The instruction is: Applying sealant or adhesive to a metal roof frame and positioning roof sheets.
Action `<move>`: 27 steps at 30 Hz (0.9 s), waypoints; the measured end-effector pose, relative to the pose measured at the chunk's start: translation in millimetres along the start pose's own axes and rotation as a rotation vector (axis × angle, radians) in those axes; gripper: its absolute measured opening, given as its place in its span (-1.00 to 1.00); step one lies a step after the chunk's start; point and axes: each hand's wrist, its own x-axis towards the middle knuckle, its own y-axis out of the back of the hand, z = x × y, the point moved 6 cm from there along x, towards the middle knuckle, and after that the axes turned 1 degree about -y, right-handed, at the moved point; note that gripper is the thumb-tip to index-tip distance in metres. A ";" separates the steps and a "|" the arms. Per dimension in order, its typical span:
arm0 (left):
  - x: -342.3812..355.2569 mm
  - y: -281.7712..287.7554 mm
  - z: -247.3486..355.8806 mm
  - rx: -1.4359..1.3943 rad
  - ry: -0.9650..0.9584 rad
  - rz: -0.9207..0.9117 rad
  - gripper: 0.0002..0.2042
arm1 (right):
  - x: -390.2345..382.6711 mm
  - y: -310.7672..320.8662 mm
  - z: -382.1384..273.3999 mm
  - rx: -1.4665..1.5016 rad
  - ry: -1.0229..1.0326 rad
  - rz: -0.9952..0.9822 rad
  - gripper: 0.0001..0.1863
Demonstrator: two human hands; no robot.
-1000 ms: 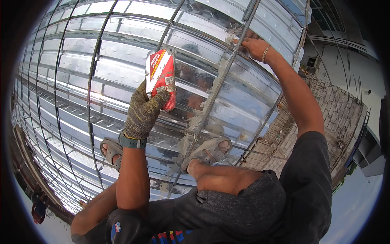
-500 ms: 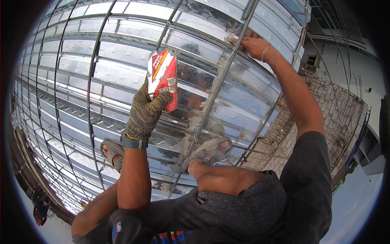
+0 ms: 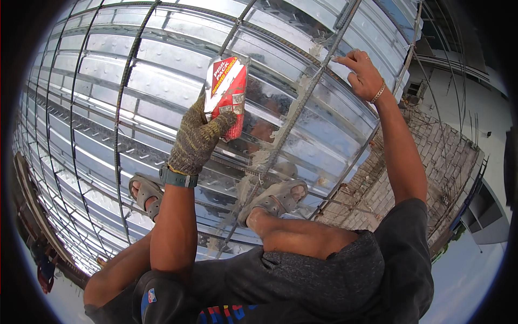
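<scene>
In my left hand (image 3: 195, 139), which wears a grey-yellow knitted glove, is a red and white soft packet (image 3: 229, 100), held upright with the fingers wrapped round its lower part. My bare right hand (image 3: 364, 74) is raised at the upper right, index finger stretched out and the other fingers loosely bent, nothing visible in it. Its fingertip is beside a ribbed steel bar (image 3: 313, 83). Along that bar, grey paste (image 3: 286, 127) is smeared on the shiny corrugated metal sheets (image 3: 162, 59). A further dab of paste (image 3: 317, 49) lies near the fingertip.
A grid of steel rebar (image 3: 120, 102) stands above the metal deck. My sandalled feet (image 3: 278, 200) rest among the bars. Beyond the deck's right edge, a block wall (image 3: 426, 140) and a white building (image 3: 477, 105) drop away below.
My right hand has drawn back from the paste near the bar, moving right and slightly down with its fingers spreading. The packet stays in my left hand; the view has shifted slightly.
</scene>
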 end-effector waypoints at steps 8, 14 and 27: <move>-3.2 4.2 5.9 -0.004 -0.028 0.043 -0.59 | 69.9 -15.4 -23.9 -0.514 0.108 -0.287 -0.44; -13.5 19.7 4.3 0.008 -0.017 0.060 -0.58 | 77.2 -31.1 -21.2 -0.597 0.191 -0.434 -0.36; -20.8 41.0 -0.8 -0.078 -0.023 0.128 -0.56 | 69.6 -37.3 -25.8 -0.762 0.141 -0.525 -0.33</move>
